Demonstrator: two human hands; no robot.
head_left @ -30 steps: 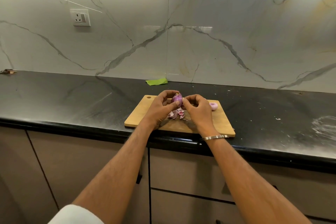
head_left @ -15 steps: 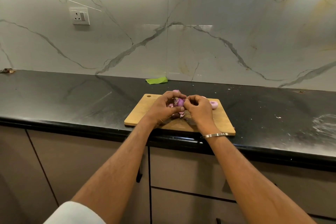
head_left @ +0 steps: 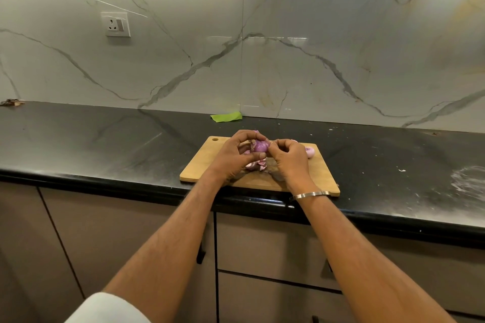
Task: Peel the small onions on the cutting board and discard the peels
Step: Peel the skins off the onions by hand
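Head view: over the board (head_left: 322, 176), the left hand (head_left: 231, 157) grips a small onion (head_left: 259, 146) while the right hand (head_left: 288, 158) pinches its skin. The slick bulb could slip and roll off. Since a second ago, the onion sits slightly lower; peels (head_left: 256, 164) below remain.

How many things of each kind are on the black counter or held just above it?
Wooden cutting board: 1
Small onions in view: 2, one held in both hands, one peeled on the board
Pile of peels: 1
Green scrap: 1
Total: 5
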